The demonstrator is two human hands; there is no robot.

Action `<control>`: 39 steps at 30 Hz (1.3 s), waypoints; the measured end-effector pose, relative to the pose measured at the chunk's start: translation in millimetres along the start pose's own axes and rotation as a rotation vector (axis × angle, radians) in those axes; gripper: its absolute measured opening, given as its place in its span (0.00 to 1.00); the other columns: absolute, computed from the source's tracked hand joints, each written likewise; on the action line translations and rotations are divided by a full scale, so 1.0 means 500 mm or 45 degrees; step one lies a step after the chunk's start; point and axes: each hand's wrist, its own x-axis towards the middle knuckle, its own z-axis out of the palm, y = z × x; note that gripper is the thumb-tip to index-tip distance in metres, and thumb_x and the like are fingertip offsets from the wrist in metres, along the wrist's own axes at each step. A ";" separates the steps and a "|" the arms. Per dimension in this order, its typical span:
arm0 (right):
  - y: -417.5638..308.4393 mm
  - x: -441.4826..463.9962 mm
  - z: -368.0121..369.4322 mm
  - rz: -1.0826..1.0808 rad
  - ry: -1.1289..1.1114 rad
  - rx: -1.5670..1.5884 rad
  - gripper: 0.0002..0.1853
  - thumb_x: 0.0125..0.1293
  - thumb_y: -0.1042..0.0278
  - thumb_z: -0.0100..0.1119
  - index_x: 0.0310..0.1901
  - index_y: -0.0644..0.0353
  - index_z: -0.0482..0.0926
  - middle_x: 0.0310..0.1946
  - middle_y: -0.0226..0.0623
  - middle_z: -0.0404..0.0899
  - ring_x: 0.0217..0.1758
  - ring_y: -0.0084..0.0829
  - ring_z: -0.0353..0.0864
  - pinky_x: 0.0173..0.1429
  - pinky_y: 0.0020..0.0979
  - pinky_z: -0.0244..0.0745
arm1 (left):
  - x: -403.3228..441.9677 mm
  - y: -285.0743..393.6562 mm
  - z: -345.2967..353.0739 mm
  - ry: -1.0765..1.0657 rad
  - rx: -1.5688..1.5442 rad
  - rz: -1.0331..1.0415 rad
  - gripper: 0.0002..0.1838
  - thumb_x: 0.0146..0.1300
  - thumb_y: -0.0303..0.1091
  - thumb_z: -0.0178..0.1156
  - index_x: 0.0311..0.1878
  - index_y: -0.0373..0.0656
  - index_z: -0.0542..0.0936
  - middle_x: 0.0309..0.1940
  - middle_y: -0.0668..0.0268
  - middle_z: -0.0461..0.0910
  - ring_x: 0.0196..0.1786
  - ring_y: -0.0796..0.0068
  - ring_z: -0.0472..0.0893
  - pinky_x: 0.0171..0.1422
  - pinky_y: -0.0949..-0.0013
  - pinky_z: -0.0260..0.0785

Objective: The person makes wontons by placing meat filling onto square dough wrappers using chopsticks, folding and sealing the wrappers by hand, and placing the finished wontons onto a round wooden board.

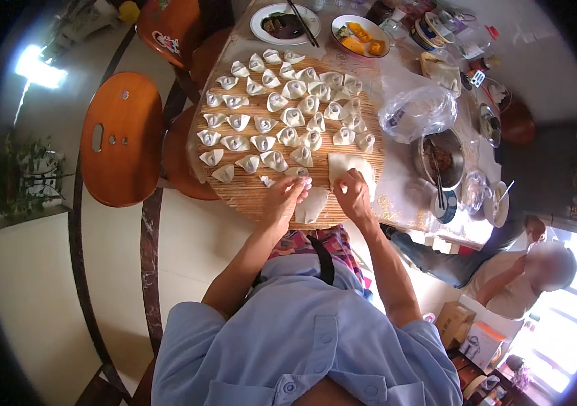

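Many folded dumplings (239,122) stand in rows on a round slatted board (234,196). My left hand (287,197) is at the board's near edge, its fingers pinched around something small and pale that I cannot make out. Just behind those fingertips sits one more dumpling. My right hand (354,195) is closed, fingertips down at the near side of a stack of square wrappers (363,164); whether it grips one is hidden. Between my hands a loose wrapper (311,206) lies on the board. A white scrap (267,181) is left of my left hand.
To the right stand a metal bowl of filling (439,159) with chopsticks, a clear plastic bag (418,114) and a small blue bowl (443,206). Two plates of food are at the far edge. Orange chairs (121,139) stand left; a seated person (505,277) is at right.
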 end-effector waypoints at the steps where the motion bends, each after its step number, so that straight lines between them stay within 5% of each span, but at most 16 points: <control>1: 0.009 0.004 -0.001 0.050 -0.004 0.074 0.03 0.46 0.77 0.57 0.24 0.65 0.74 0.25 0.43 0.72 0.32 0.44 0.73 0.37 0.38 0.69 | 0.003 -0.004 0.005 -0.019 -0.005 -0.017 0.11 0.63 0.38 0.56 0.40 0.41 0.80 0.33 0.69 0.80 0.32 0.84 0.74 0.38 0.80 0.65; 10: 0.045 0.026 -0.034 0.359 -0.172 0.379 0.08 0.48 0.72 0.61 0.28 0.67 0.79 0.25 0.41 0.78 0.27 0.30 0.77 0.33 0.28 0.72 | 0.053 -0.051 0.058 0.035 -0.191 -0.292 0.06 0.63 0.32 0.54 0.38 0.43 0.78 0.30 0.69 0.79 0.30 0.80 0.78 0.34 0.78 0.69; 18: 0.048 0.048 -0.080 0.758 -0.358 0.639 0.09 0.51 0.70 0.61 0.32 0.67 0.80 0.23 0.33 0.77 0.26 0.21 0.73 0.31 0.25 0.69 | 0.089 -0.084 0.080 -0.011 -0.293 -0.324 0.08 0.64 0.33 0.53 0.41 0.39 0.75 0.37 0.59 0.79 0.36 0.70 0.80 0.42 0.71 0.75; 25: 0.018 0.038 -0.114 0.366 -0.210 0.663 0.08 0.55 0.72 0.59 0.33 0.68 0.77 0.30 0.40 0.80 0.31 0.26 0.78 0.37 0.27 0.73 | 0.144 -0.069 0.147 -0.224 -0.665 -0.463 0.18 0.63 0.47 0.54 0.38 0.38 0.75 0.33 0.61 0.78 0.36 0.70 0.80 0.39 0.74 0.74; 29: -0.029 0.016 -0.176 0.071 -0.079 0.471 0.08 0.53 0.75 0.61 0.36 0.63 0.78 0.39 0.35 0.78 0.36 0.26 0.75 0.36 0.25 0.71 | 0.171 -0.070 0.166 -0.636 -0.683 -0.395 0.24 0.60 0.49 0.57 0.48 0.36 0.72 0.38 0.61 0.76 0.42 0.69 0.78 0.47 0.65 0.73; 36: 0.106 -0.092 -0.386 0.796 0.845 -0.118 0.18 0.56 0.66 0.63 0.48 0.62 0.73 0.32 0.37 0.76 0.29 0.25 0.73 0.32 0.25 0.69 | 0.141 -0.003 0.221 -0.285 -0.430 -0.380 0.20 0.63 0.38 0.55 0.54 0.36 0.70 0.49 0.59 0.76 0.51 0.66 0.76 0.57 0.65 0.70; 39: 0.150 -0.134 -0.393 1.092 0.758 -0.007 0.27 0.56 0.63 0.64 0.54 0.65 0.68 0.28 0.41 0.76 0.29 0.25 0.75 0.32 0.26 0.70 | 0.137 0.007 0.243 -0.312 -0.436 -0.308 0.17 0.64 0.34 0.54 0.54 0.36 0.71 0.49 0.61 0.76 0.52 0.68 0.77 0.58 0.64 0.70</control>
